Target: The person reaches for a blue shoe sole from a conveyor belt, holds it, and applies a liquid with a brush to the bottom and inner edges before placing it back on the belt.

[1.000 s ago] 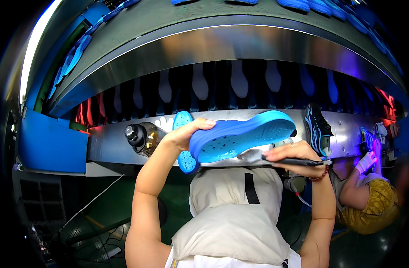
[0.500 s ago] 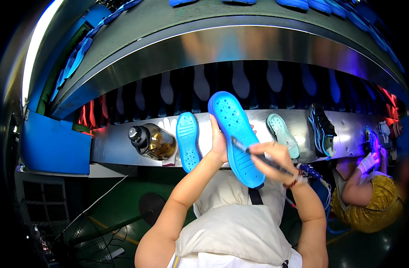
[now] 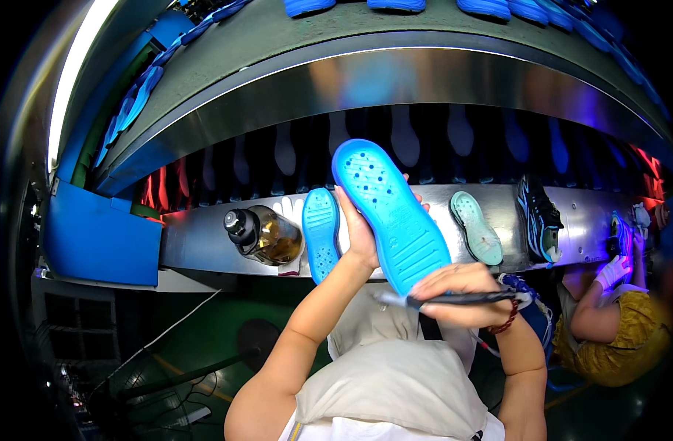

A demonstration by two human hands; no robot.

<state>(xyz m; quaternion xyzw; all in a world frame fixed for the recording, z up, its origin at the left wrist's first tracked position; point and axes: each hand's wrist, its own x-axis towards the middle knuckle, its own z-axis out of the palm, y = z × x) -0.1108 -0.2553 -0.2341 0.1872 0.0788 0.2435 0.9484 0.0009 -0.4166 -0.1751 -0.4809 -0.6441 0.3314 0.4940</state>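
My left hand is wrapped round a bright blue shoe sole, gripping it by its edges. The sole is tilted, its heel end low and to the right, and its face shows small holes and ridges. In my right hand is a slim brush with a dark handle; its pale tip, blurred, lies just beside the sole's lower end. Some fingers of this hand are close to or touching the sole. A second blue sole lies on the metal ledge to the left.
On the ledge stand a bottle of amber liquid, a pale green sole and a black-and-blue shoe. Behind them, dark soles hang in a row under a conveyor. At right, a gloved co-worker handles a shoe.
My right hand and the brush have moved down the sole to its lower end, the brush now lying nearly level. The sole has shifted a little to the left at its top.
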